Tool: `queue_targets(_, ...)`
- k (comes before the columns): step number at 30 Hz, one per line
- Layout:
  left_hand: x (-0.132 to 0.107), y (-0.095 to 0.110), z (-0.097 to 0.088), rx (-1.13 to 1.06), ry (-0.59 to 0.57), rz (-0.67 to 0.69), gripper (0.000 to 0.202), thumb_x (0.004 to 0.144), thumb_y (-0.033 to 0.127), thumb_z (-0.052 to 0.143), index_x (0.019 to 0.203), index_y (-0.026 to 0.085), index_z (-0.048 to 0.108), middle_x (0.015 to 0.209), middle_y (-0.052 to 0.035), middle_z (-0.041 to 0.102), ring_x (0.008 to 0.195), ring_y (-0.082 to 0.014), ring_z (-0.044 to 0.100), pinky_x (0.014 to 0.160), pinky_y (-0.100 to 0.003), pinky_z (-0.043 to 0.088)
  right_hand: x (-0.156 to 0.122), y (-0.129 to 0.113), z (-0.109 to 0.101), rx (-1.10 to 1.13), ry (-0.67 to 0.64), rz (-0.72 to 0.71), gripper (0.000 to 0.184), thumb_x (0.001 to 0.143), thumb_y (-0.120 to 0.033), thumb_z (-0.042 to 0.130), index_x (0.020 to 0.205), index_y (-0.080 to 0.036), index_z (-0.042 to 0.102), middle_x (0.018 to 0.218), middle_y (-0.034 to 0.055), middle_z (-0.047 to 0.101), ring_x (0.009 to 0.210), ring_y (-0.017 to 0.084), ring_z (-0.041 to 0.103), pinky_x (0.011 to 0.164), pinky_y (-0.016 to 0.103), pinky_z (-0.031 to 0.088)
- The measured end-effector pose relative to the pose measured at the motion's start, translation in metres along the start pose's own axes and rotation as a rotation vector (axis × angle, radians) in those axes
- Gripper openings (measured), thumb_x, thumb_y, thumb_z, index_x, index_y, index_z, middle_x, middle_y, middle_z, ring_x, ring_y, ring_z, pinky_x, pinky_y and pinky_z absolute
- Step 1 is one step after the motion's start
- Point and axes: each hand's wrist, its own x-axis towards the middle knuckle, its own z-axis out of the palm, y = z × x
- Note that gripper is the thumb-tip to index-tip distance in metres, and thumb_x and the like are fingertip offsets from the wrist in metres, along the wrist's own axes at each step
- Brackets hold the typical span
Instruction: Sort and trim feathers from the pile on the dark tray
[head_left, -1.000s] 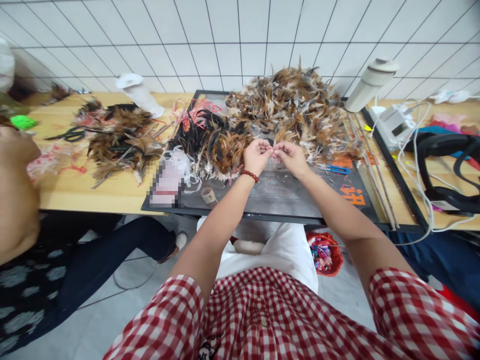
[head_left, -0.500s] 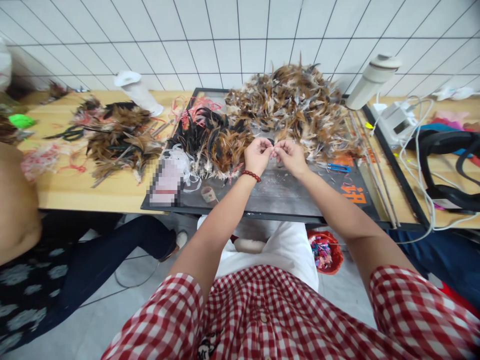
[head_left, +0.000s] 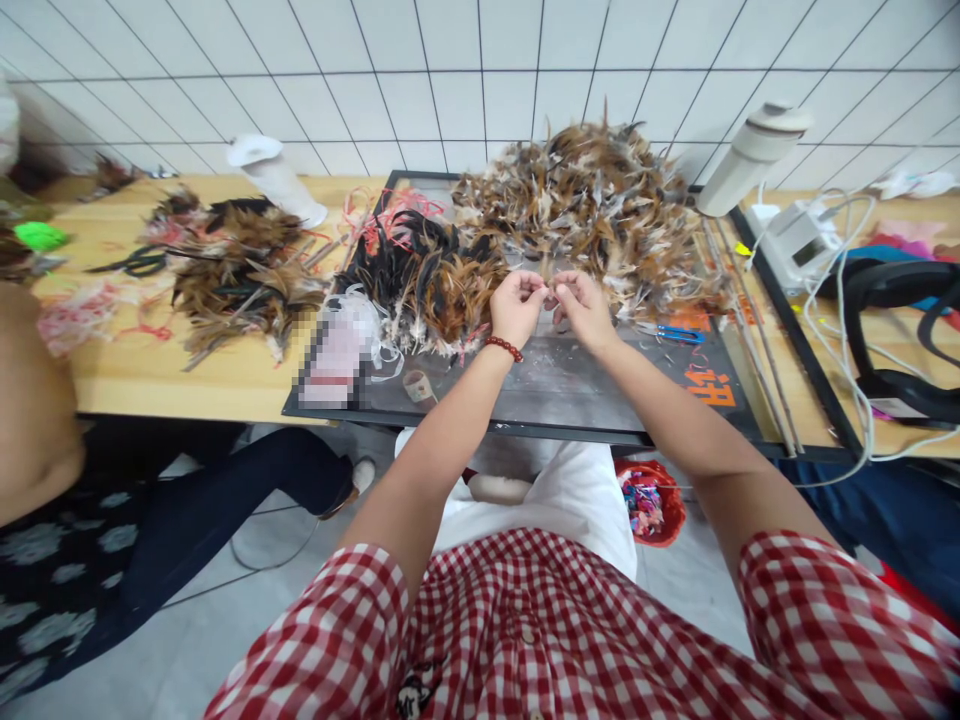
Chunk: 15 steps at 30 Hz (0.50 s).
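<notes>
My left hand [head_left: 517, 308], with a red bead bracelet [head_left: 504, 348] at its wrist, is closed in a pinch. Fingertip to fingertip with it, my right hand [head_left: 583, 310] pinches too. Whatever lies between the fingers is too small to make out; a thin brownish bit shows just above them, against the feathers. Behind both hands rises a large pile of brown and white feathers [head_left: 577, 200]. Left of my left hand is a bunch of black and brown feathers [head_left: 442, 285]. Blue thread snips [head_left: 679, 334] lie to the right of my right hand on the dark board [head_left: 555, 385].
A white bottle [head_left: 754, 160], a charger with cables [head_left: 806, 245] and thin sticks [head_left: 757, 350] stand or lie right. Left are more feathers [head_left: 240, 270], black scissors [head_left: 142, 262] and a white roll [head_left: 281, 185]. Another person's arm [head_left: 37, 400] is at left. A red basket [head_left: 660, 510] sits below.
My fingers have shifted slightly at the pinch, and a thin brownish bit now shows above them. The camera view has moved a little. Both hands stay in about the same place.
</notes>
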Motion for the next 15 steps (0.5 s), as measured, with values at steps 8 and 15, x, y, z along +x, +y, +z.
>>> queue_targets(8, 0.006, -0.005, -0.003, -0.024, 0.005, -0.004, 0.025, 0.075, -0.003, 0.075, 0.076, 0.019, 0.063, 0.074, 0.0034, 0.067, 0.07, -0.0091, 0.063, 0.073, -0.023, 0.054, 0.002, -0.008, -0.012, -0.148, 0.1, -0.142, 0.068, 0.068, -0.084, 0.08, 0.098, -0.024, 0.069, 0.077, -0.0012, 0.063, 0.064, 0.013, 0.05, 0.061, 0.029, 0.042)
queue_targets(15, -0.007, 0.013, 0.001, -0.105, -0.051, -0.189, 0.02, 0.084, -0.002, 0.072, 0.076, 0.016, 0.065, 0.063, 0.0039, 0.066, 0.058, -0.006, 0.062, 0.059, -0.018, 0.047, 0.005, -0.006, -0.016, -0.252, 0.055, -0.212, 0.046, 0.084, -0.068, 0.072, 0.077, -0.022, 0.075, 0.072, 0.0022, 0.066, 0.071, 0.017, 0.056, 0.069, 0.033, 0.044)
